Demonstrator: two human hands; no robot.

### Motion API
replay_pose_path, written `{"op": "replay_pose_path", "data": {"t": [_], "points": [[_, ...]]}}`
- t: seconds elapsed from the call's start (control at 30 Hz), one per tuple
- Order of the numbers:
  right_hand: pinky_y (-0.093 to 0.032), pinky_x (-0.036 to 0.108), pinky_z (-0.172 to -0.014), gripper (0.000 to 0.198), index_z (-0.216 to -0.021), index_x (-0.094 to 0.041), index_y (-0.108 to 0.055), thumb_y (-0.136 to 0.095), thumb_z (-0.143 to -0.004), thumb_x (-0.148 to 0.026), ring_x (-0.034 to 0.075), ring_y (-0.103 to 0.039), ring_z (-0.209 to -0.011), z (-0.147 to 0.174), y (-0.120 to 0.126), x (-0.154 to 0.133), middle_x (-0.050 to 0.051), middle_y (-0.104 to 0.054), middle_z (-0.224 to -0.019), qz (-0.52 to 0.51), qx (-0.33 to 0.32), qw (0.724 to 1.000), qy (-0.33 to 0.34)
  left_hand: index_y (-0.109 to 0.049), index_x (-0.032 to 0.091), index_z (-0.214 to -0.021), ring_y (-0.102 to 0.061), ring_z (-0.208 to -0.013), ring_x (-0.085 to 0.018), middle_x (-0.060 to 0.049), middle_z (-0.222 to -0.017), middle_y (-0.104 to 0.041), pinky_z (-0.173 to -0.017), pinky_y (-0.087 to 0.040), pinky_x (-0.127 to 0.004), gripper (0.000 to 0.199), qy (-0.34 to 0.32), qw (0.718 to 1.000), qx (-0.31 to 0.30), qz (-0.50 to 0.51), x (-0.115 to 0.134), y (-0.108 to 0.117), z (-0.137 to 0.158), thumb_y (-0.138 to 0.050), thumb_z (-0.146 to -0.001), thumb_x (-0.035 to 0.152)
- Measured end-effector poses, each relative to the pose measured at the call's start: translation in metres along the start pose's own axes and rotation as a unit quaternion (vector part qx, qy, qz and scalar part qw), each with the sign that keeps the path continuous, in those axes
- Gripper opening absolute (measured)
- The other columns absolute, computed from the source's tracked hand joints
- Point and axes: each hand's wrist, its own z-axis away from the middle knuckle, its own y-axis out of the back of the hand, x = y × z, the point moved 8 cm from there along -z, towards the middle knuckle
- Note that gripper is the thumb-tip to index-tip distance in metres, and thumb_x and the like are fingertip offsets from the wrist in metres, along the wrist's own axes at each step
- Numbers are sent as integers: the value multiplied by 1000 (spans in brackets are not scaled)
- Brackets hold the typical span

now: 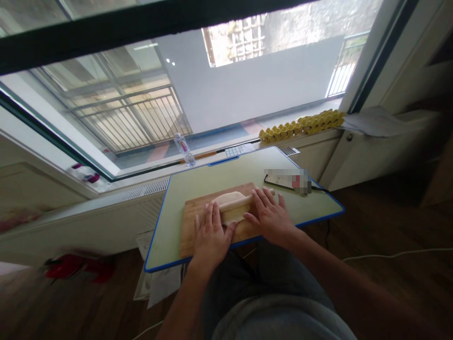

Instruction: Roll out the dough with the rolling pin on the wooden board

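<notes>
A pale wooden rolling pin point(236, 203) lies across a flattened sheet of dough point(231, 216) on a wooden cutting board point(193, 231). My left hand point(211, 236) holds the pin's left end from above, its fingers laid over the wood and the thumb toward the board's near edge. Over the right end is my right hand point(271, 212), closed on the pin with the fingers bent across it and the thumb reaching toward the dough. The pin's tip point(272, 192) shows just beyond my right fingers. Its left end is hidden under my left hand.
The board rests on a small pale green table point(164, 212) with a blue rim. A phone point(283, 181), partly blurred out, lies at the right with a cable. Behind, a plastic bottle point(185, 150) and yellow wavy trays point(300, 127) stand along the windowsill. A radiator point(134, 208) is at left.
</notes>
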Motion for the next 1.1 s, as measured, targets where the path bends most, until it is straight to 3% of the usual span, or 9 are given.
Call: {"op": "replay_pose_path", "data": {"t": [0.13,0.23,0.57,0.7,1.1], "points": [[-16,66,-127,78,-168,-15,-30,-29,-107,-63,35,-18,-163,34,2,0,14,-28,-174,5,11,1000,22,-25,12,-167,-30,-160,-33,-19,-172,-33,-128,-27,-62,81,-14,999,32,13,4,4,32,-37,-106,63],[-17,66,-127,77,-169,-17,-29,-28,-107,-63,34,-17,-163,38,2,1,13,-26,-175,9,6,1000,26,-25,14,-168,-29,-161,-32,-18,-172,-33,-129,-25,-63,79,-8,1000,20,17,5,4,31,-37,-106,62],[-13,65,-128,81,-165,-14,-36,-21,-106,-67,34,-24,-161,-49,-5,4,16,-32,-172,-7,-32,999,-11,-31,13,-166,-22,-163,-32,-17,-173,-30,-131,-12,-62,79,52,994,-88,46,-13,-4,-55,-28,-106,64],[-13,67,-127,81,-165,-14,-37,-19,-107,-67,35,-27,-159,-64,-8,5,17,-35,-171,-6,-46,999,-17,-30,12,-166,-20,-164,-33,-18,-173,-29,-131,-10,-62,80,49,991,-110,50,-16,-7,-69,-27,-106,65],[-8,65,-129,79,-168,-14,-32,-25,-107,-64,34,-18,-163,12,1,-2,13,-26,-175,10,-20,1000,4,-25,12,-168,-23,-163,-31,-16,-174,-27,-132,-16,-58,83,11,999,-37,8,-2,1,2,-33,-105,66]]}}
